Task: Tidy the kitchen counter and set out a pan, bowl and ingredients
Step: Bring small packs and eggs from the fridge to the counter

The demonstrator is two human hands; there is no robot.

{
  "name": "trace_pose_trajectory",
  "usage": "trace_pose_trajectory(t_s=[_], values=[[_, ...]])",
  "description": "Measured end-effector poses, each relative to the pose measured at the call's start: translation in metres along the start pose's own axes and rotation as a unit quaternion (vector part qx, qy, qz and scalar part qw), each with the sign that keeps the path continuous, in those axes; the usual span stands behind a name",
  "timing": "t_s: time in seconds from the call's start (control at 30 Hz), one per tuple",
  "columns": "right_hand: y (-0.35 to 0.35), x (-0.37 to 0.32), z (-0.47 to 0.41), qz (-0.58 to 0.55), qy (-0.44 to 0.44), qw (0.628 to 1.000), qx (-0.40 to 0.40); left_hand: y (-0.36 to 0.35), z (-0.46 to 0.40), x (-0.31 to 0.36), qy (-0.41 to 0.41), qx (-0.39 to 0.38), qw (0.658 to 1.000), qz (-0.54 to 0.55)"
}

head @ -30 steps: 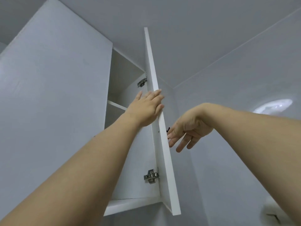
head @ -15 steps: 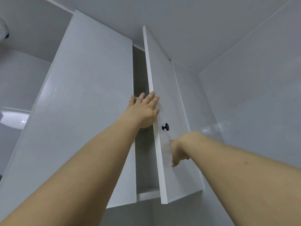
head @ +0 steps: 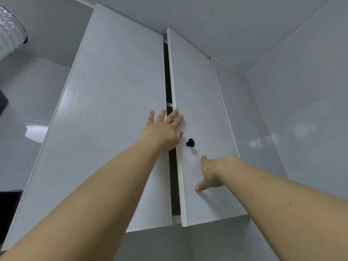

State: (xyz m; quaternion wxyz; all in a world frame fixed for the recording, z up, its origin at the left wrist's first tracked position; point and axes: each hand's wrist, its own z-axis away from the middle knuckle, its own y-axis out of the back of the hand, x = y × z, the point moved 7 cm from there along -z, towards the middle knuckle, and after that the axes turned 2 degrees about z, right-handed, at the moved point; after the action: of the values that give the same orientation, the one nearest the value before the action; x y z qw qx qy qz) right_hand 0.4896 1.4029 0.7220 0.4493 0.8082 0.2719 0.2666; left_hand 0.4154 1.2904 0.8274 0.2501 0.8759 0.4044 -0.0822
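Note:
I look up at a white wall cupboard. Its right door [head: 203, 113] stands a narrow crack ajar, with a dark gap [head: 172, 166] beside the shut left door [head: 113, 113]. My left hand [head: 163, 131] lies flat with straight fingers across the gap, fingertips on the right door's edge. Just right of that hand is a black round knob [head: 190, 142]. My right hand [head: 209, 174] presses the right door below the knob with spread fingers. No pan, bowl or ingredients are in view.
A ribbed silver duct [head: 10, 34] hangs at the upper left. Glossy white wall tiles [head: 301, 129] run to the right of the cupboard, and the ceiling [head: 207, 19] is close above. A dark object [head: 9, 213] sits at the left edge.
The right door has swung from wide open to nearly closed. My right hand dropped from the knob to the door face. My left hand stayed at the door's edge.

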Motion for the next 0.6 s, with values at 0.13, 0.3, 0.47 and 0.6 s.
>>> trace_pose_trajectory(t_s=[0.13, 0.3, 0.47, 0.6], values=[[-0.004, -0.009, -0.005, -0.002, 0.018, 0.999, 0.029, -0.007, 0.005, -0.005, -0.002, -0.018, 1.000, -0.003], [-0.008, -0.016, -0.005, -0.002, 0.049, 0.997, 0.058, -0.016, 0.023, -0.007, -0.033, -0.032, 0.999, -0.014], [-0.017, -0.023, -0.010, 0.011, 0.055, 0.996, 0.067, -0.026, 0.046, -0.005, -0.053, -0.036, 0.997, -0.047], [-0.022, -0.026, -0.014, 0.030, 0.053, 0.996, 0.066, -0.032, 0.056, -0.005, -0.061, -0.026, 0.995, -0.072]])
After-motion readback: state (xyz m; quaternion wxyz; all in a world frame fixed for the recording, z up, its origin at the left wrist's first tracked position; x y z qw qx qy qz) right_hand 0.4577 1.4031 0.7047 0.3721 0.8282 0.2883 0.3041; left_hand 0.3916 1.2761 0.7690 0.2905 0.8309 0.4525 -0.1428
